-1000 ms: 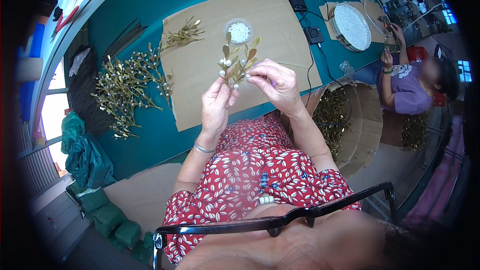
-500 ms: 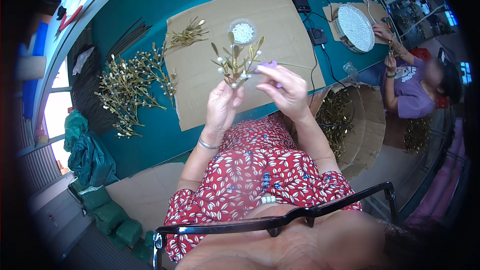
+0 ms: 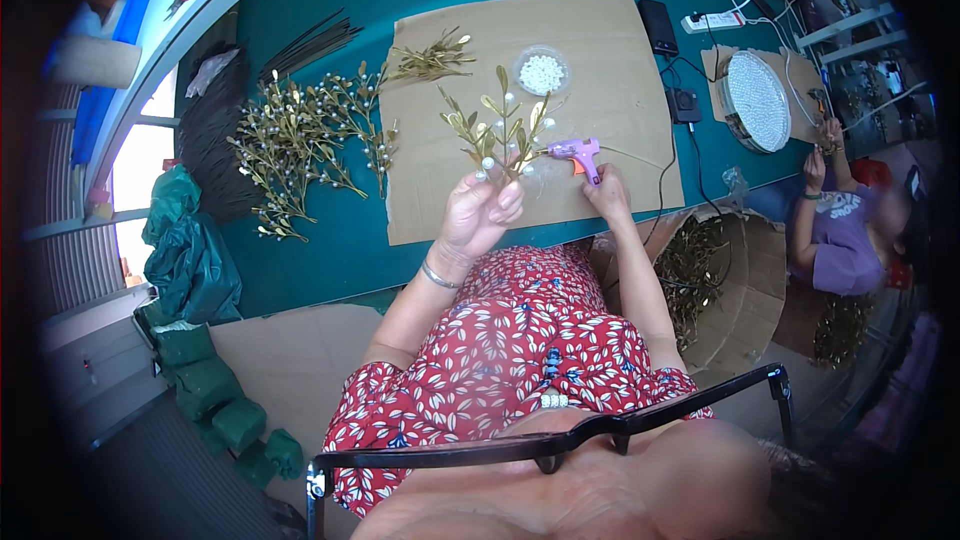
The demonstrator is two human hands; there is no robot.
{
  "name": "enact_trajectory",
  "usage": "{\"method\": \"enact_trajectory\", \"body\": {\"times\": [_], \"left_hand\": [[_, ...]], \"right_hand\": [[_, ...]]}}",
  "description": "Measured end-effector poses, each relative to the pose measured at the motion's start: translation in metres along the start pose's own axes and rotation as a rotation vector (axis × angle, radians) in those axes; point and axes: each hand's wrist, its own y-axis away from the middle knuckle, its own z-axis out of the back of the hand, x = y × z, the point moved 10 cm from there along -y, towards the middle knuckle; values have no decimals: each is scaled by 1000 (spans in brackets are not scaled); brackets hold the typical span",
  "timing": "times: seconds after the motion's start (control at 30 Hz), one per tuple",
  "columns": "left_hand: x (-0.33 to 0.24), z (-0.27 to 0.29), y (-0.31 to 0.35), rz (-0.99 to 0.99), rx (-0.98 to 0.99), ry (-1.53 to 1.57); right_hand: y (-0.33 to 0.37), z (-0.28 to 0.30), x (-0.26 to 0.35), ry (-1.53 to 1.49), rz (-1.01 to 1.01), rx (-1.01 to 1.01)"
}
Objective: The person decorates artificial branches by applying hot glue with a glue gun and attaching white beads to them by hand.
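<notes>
Gold leafy sprig (image 3: 497, 132) with small white beads on it is up in the air, held above the near edge of the cardboard sheet (image 3: 600, 60). The left hand (image 3: 482, 212) has it pinched at the stem, fingers closed round the base, leaves fanning up and away. Just to the right, the purple glue gun (image 3: 574, 152) points its nozzle at the sprig, very close to the leaves; whether it touches, I cannot tell. The right hand (image 3: 606, 195) is closed on the gun's orange-trimmed handle, its cable trailing off to the right.

Further out on the cardboard, a small round clear dish of white beads (image 3: 542, 72) sits beyond the sprig, and a loose gold sprig (image 3: 430, 60) lies at the far left part of the sheet. Off the cardboard to the left, on the teal table (image 3: 320, 250), a spread pile of gold branches (image 3: 300, 140), and beside it a bundle of dark stems (image 3: 215, 140).

Far right of the table, a big round tray of white beads (image 3: 756, 100), with another person (image 3: 850, 240) in purple seated by it. An open cardboard box (image 3: 735, 290) of greenery stands near, right of the red patterned lap.
</notes>
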Motion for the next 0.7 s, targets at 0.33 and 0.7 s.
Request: {"method": "enact_trajectory", "body": {"times": [0.33, 0.7], "left_hand": [[-30, 30, -1, -153, -241, -230], [-69, 52, 18, -361, -519, -679]], "right_hand": [[-18, -16, -22, -484, -265, 256], [62, 134, 148, -1342, 164, 213]]}}
